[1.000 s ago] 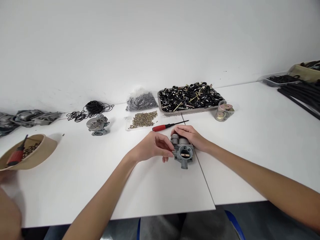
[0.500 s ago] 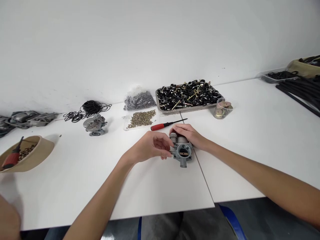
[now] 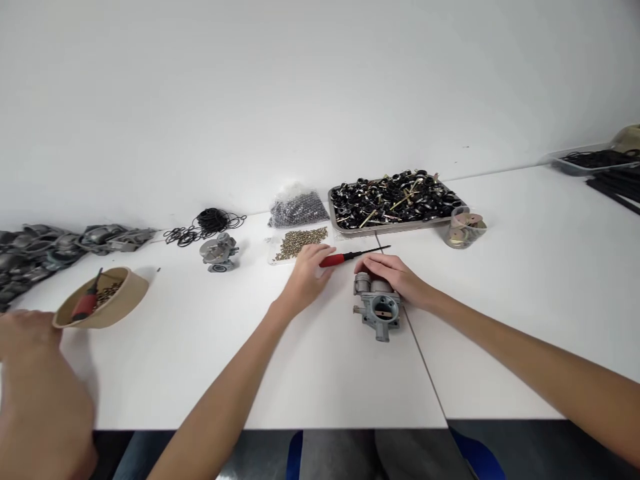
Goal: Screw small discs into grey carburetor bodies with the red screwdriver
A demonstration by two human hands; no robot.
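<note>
A grey metal carburetor [image 3: 383,310] stands on the white table, its round bore facing me. My right hand [image 3: 397,277] is wrapped round its back and right side. My left hand [image 3: 311,272] is at the red handle of a screwdriver [image 3: 333,260], with the thumb and fingers on either side of the handle. The screwdriver lies on the table, its dark shaft pointing right, behind the carburetor. Just beyond my left hand, small brass parts [image 3: 300,241] lie on a clear lid.
Behind stand a metal tray [image 3: 400,227] of black clamps, a bag of dark parts [image 3: 299,208] and a plastic cup [image 3: 463,230]. A second carburetor [image 3: 219,252] sits left. Another person's hand [image 3: 30,333] touches a beige bowl [image 3: 123,310] holding a screwdriver.
My left hand has left the carburetor's side and moved up to the screwdriver handle. The view has shifted left. The other person's hand has come to the bowl.
</note>
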